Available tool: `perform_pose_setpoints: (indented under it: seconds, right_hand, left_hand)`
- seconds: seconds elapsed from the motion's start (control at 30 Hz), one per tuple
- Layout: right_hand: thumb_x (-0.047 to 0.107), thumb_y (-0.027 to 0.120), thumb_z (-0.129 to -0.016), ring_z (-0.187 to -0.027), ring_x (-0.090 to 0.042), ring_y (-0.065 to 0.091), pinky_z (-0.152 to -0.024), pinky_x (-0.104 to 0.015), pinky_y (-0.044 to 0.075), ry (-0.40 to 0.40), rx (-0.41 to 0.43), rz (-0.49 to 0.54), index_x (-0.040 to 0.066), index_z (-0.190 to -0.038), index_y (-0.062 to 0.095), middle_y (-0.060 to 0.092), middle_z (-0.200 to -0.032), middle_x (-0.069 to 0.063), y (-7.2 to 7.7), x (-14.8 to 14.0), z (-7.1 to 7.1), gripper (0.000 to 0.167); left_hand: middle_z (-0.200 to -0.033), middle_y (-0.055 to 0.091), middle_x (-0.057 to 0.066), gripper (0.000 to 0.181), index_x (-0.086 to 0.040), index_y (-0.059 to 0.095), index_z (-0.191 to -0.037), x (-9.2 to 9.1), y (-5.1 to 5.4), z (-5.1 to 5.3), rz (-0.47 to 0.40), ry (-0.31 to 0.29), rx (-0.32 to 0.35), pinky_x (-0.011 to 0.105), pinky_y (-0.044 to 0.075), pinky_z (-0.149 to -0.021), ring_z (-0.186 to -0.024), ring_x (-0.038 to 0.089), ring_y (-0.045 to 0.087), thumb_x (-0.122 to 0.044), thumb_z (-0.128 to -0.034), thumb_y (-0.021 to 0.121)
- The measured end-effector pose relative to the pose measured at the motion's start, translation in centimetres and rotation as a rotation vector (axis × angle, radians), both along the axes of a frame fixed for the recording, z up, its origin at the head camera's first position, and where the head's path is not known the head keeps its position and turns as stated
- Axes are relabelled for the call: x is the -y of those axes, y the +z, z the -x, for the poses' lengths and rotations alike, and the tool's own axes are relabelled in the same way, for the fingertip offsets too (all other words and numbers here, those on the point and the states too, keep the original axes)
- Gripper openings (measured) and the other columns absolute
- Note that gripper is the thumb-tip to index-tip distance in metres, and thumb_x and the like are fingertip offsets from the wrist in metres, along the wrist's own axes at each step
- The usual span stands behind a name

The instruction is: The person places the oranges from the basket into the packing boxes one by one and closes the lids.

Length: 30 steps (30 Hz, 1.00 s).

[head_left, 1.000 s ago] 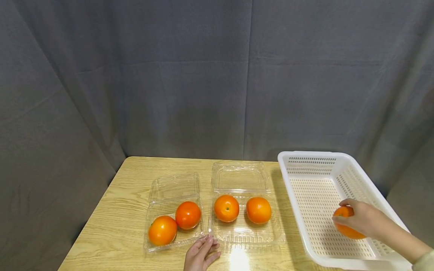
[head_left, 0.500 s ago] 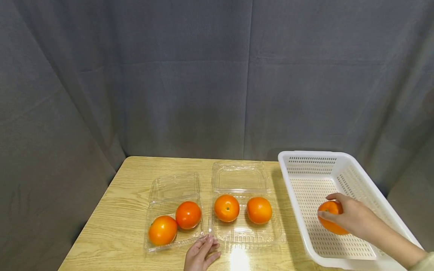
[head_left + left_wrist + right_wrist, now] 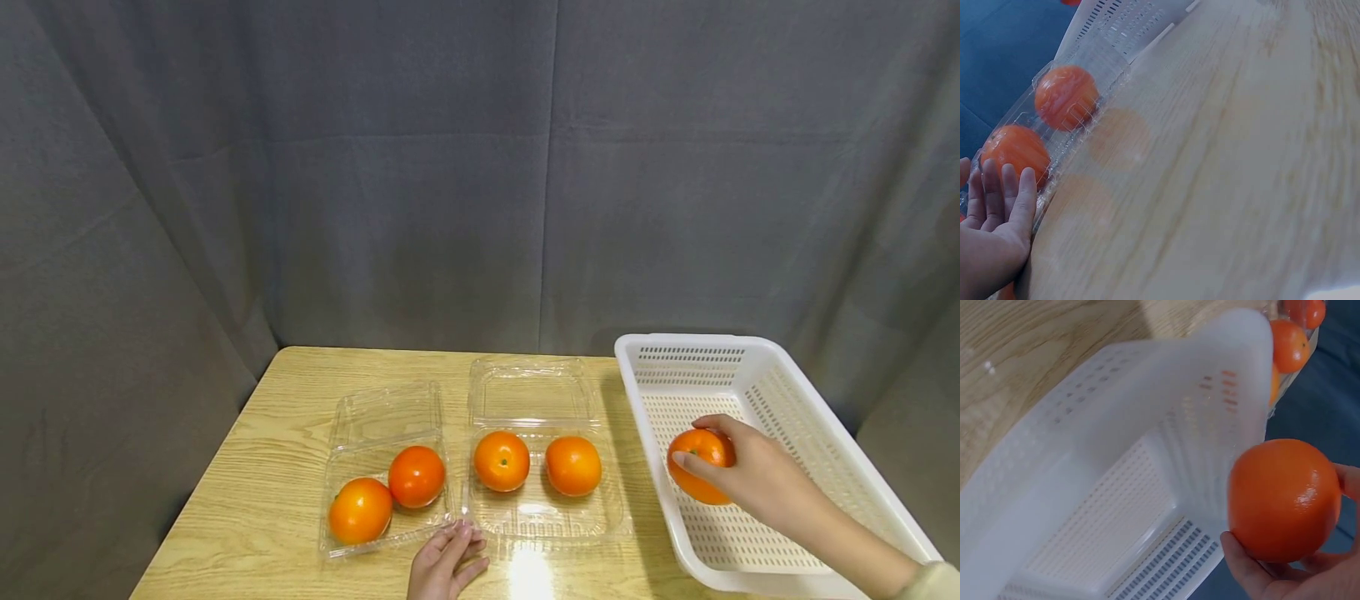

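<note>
In the head view my right hand [image 3: 757, 475] grips an orange [image 3: 692, 479] over the left part of a white slotted basket [image 3: 651, 450]. The right wrist view shows this orange [image 3: 1285, 500] between thumb and fingers, beside the basket wall [image 3: 1235, 406]. My left hand [image 3: 444, 562] rests at the front corners where two clear plastic clamshell boxes meet, its fingertips touching the edge; in the left wrist view its fingers [image 3: 1009, 194] look straight. The left clamshell [image 3: 386, 421] holds two oranges [image 3: 360, 510]; the right clamshell [image 3: 534, 400] holds two more oranges [image 3: 501, 461]. Both lids stand raised.
A wooden table [image 3: 247, 500] carries everything. Grey curtains [image 3: 420, 183] hang behind it and at the sides. The basket's raised rim [image 3: 660, 500] stands between the held orange and the right clamshell.
My right hand has carried the orange leftward across the basket, toward its left rim. The left hand, the clamshells and their oranges have stayed in place.
</note>
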State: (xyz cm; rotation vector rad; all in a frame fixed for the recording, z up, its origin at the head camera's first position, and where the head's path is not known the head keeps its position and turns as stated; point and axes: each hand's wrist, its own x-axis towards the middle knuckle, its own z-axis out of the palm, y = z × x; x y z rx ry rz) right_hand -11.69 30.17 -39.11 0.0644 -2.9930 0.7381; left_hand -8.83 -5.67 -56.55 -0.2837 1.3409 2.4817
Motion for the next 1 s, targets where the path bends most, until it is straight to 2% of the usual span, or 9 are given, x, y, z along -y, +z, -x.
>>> perform_pose_setpoints:
  seconds: [0.23, 0.47, 0.83, 1.0]
  right_hand:
    - [0.036, 0.075, -0.088, -0.081, -0.022, 0.062, -0.067, -0.034, 0.052, 0.006, -0.029, 0.103, 0.002, -0.124, 0.058, 0.067, -0.102, -0.012, 0.3, 2.4, -0.3, 0.052]
    - [0.038, 0.076, -0.087, -0.086, -0.02, 0.062, -0.073, -0.035, 0.054, 0.035, -0.008, 0.18, 0.006, -0.127, 0.059, 0.067, -0.108, -0.009, 0.7, 5.2, -1.0, 0.053]
    - [0.043, 0.078, -0.085, -0.089, -0.017, 0.061, -0.075, -0.035, 0.054, 0.031, -0.034, 0.225, 0.011, -0.122, 0.062, 0.066, -0.108, -0.006, 1.2, 9.5, -1.7, 0.052]
    - [0.042, 0.079, -0.084, -0.088, -0.016, 0.061, -0.074, -0.033, 0.053, 0.025, -0.002, 0.257, 0.011, -0.124, 0.061, 0.065, -0.11, -0.007, 1.0, 11.0, -1.8, 0.053]
  left_hand:
    - [-0.097, 0.067, 0.0, 0.033, 0.005, 0.059, -0.124, -0.1, -0.1, 0.1, 0.004, 0.005, 0.002, 0.031, 0.057, -0.086, -0.092, 0.01, 0.066, -0.018, -0.0997, 0.062]
    - [-0.096, 0.068, 0.0, 0.034, 0.006, 0.058, -0.124, -0.1, 0.0, 0.1, 0.014, 0.007, 0.005, 0.031, 0.057, -0.086, -0.091, 0.01, 0.066, -0.018, -0.0996, 0.062]
    - [-0.098, 0.067, 0.001, 0.04, 0.01, 0.053, -0.129, -0.1, 0.2, 0.0, 0.035, 0.002, 0.002, 0.031, 0.057, -0.086, -0.092, 0.01, 0.066, -0.018, -0.1005, 0.061]
    - [-0.098, 0.067, 0.001, 0.044, 0.012, 0.051, -0.131, -0.1, 0.2, 0.1, 0.036, -0.001, 0.001, 0.031, 0.057, -0.087, -0.092, 0.01, 0.066, -0.018, -0.1006, 0.061]
